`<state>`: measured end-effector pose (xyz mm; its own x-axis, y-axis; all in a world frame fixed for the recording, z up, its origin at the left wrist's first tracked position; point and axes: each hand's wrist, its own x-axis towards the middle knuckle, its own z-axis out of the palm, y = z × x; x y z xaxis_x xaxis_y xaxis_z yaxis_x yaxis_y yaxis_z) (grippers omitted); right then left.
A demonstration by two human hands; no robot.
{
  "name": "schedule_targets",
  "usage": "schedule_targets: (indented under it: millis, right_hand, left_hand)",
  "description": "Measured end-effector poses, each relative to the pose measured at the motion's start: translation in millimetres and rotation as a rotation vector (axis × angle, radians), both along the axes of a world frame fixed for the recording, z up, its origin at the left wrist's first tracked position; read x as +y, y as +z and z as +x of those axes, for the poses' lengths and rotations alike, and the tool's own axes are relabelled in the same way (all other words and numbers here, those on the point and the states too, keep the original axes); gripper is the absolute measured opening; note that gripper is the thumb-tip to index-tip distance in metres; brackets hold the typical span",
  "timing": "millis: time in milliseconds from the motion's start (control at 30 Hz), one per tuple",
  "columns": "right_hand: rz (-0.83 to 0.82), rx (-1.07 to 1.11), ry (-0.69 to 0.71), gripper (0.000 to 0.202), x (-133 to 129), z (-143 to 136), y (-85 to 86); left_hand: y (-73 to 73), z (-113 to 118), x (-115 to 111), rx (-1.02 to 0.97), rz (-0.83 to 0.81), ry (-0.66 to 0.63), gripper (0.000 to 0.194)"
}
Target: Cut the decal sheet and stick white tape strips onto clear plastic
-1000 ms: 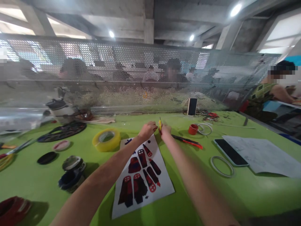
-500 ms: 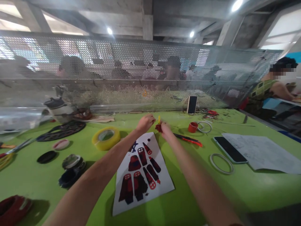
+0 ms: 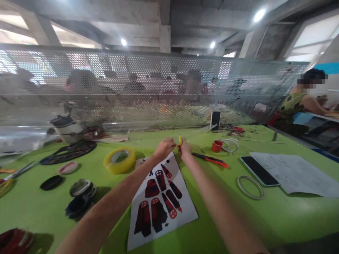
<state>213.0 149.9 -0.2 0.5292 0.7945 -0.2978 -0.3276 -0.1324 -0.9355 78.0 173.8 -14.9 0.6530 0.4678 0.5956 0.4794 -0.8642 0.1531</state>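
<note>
My left hand is closed in a pinch above the top of the printed sheet; what its fingertips hold, if anything, is too small to make out. Just to its right, nearly touching, my right hand is closed on a small dark red piece. A short yellow stick-like thing rises from the same fingers. Beneath both forearms lies the white sheet with dark red and black cut-out-like shapes. A red and black utility knife rests right of my right hand.
On the green table, a roll of clear yellow tape and open paint pots lie left. Rightward are a red tape roll, a white ring, a phone and paper. A perforated screen stands behind; a person sits far right.
The view has tilted up slightly, so the table sits lower in the picture. Both hands stay close together; the red piece is now more hidden by the right fingers.
</note>
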Motion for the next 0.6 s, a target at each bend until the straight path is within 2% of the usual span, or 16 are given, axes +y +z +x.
schedule_targets:
  millis: [133,300,600]
  right_hand:
    - [-0.092,0.040,0.006,0.035,4.2,-5.4,2.2]
    - [-0.105,0.044,0.003,0.034,5.5,-6.7,2.8]
    - [-0.104,0.048,0.020,0.037,5.8,0.3,-0.2]
  left_hand:
    - [-7.5,2.8,-0.3,-0.004,-0.002,0.002,0.022]
    - [-15.8,4.1,2.8,-0.010,-0.011,0.004,0.023]
    - [-15.8,1.6,-0.5,-0.004,-0.027,-0.009,0.022]
